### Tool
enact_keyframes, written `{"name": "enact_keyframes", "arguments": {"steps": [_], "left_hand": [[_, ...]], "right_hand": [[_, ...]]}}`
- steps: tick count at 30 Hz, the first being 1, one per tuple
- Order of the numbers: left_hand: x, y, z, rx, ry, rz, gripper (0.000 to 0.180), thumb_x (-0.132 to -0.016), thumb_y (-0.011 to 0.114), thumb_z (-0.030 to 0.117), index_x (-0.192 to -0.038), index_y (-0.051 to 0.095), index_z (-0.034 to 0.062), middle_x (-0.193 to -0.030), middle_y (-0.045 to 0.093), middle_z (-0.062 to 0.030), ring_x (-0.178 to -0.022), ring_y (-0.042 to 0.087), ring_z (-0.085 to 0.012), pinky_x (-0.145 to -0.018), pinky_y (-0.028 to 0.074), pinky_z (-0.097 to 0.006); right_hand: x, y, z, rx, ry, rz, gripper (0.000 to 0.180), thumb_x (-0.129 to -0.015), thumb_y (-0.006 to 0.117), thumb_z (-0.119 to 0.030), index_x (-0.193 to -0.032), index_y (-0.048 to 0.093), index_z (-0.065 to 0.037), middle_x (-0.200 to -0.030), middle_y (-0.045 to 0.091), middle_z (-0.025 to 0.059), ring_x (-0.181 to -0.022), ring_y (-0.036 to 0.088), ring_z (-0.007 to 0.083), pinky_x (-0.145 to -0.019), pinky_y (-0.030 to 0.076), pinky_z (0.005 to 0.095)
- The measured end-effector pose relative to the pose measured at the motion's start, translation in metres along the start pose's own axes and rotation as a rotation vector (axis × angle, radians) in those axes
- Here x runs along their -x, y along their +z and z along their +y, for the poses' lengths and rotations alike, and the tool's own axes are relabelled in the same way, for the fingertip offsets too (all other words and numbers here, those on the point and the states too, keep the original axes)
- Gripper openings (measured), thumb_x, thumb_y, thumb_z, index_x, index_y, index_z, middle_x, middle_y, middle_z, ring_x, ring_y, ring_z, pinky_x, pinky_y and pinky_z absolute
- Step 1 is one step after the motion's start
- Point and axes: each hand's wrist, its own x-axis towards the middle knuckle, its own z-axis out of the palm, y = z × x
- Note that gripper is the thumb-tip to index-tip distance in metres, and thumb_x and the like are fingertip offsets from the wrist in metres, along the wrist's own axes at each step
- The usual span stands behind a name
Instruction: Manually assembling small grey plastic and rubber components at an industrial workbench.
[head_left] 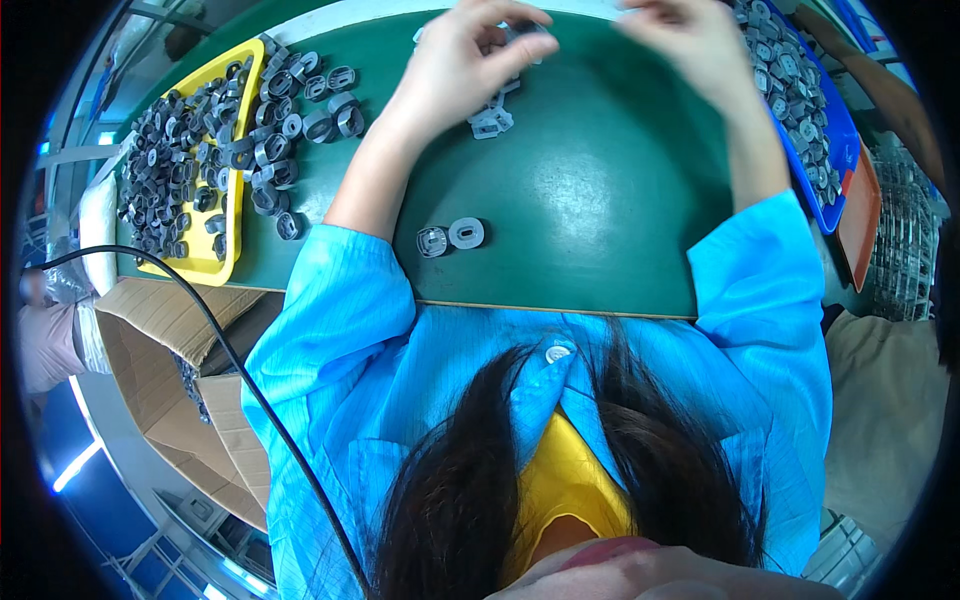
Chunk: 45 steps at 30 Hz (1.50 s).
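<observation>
At the far side of the green table, my left hand [470, 62] has its thumb and fingers curled round a small dark grey plastic part [525, 28], mostly hidden by the fingers. Just below that hand lie several light grey plastic pieces [491, 122]. My right hand [690, 40] is apart from the left, over the table's far right; motion blur and the picture's top edge hide what its fingers do. Nearer to me, two small round-cornered parts, a ribbed grey one [432, 242] and a paler one with a slot [467, 233], sit side by side.
A yellow tray [233, 215] heaped with dark grey rings stands left, with loose rings [272, 150] beside it. At right are a blue bin [842, 135] of light grey parts and an orange tray [866, 215]. Below left is an open cardboard box [165, 320]; a black cable [225, 345] crosses there.
</observation>
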Motion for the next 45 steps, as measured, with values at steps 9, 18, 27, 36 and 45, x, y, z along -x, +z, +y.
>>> {"name": "enact_keyframes", "arguments": {"steps": [9,18,27,36,45], "left_hand": [[-0.010,-0.011,-0.012,0.785,-0.408,0.264,0.036,-0.104,0.065,0.020,-0.133,0.063,-0.0006,-0.100,0.071,-0.0036,-0.080,0.066,-0.0085,-0.072,0.052,-0.020],[0.000,0.019,-0.004,-0.097,0.041,0.194,0.041,-0.087,0.081,0.000,-0.126,0.068,0.0002,-0.105,0.065,-0.0005,-0.093,0.067,-0.0048,-0.082,0.057,-0.021],[0.000,0.028,-0.006,-0.405,0.242,0.324,0.036,-0.079,0.085,0.003,-0.112,0.071,0.0016,-0.107,0.068,-0.0078,-0.085,0.073,-0.0138,-0.076,0.063,-0.027],[0.003,0.027,0.004,-0.438,0.380,0.320,0.035,-0.076,0.083,-0.001,-0.108,0.068,0.0030,-0.104,0.064,-0.0084,-0.080,0.072,-0.0174,-0.072,0.062,-0.029],[-0.001,0.028,0.005,-0.426,0.337,0.366,0.032,-0.076,0.082,-0.001,-0.105,0.069,0.0016,-0.104,0.068,-0.0074,-0.082,0.075,-0.0161,-0.073,0.062,-0.027]], "right_hand": [[-0.016,0.073,-0.017,0.886,0.238,-0.181,0.031,-0.077,0.080,-0.023,-0.094,0.074,0.002,-0.081,0.072,0.0216,-0.075,0.071,0.0336,-0.072,0.056,0.0427],[-0.001,0.056,-0.005,0.899,0.139,-0.039,0.025,-0.084,0.077,-0.019,-0.098,0.075,0.002,-0.083,0.073,0.0145,-0.074,0.070,0.0224,-0.071,0.055,0.0351],[0.003,0.052,-0.005,0.692,0.132,0.022,0.022,-0.089,0.077,-0.020,-0.100,0.076,-0.001,-0.085,0.073,0.0064,-0.076,0.065,0.0130,-0.072,0.053,0.0278],[0.008,0.071,-0.038,0.753,0.079,0.110,0.018,-0.091,0.074,-0.018,-0.096,0.075,-0.002,-0.079,0.071,0.0013,-0.071,0.061,0.0066,-0.066,0.050,0.0236],[0.010,0.075,-0.039,0.833,-0.245,0.176,0.014,-0.086,0.073,-0.014,-0.092,0.074,-0.001,-0.081,0.072,0.0095,-0.070,0.067,0.0208,-0.067,0.054,0.0327]]}}
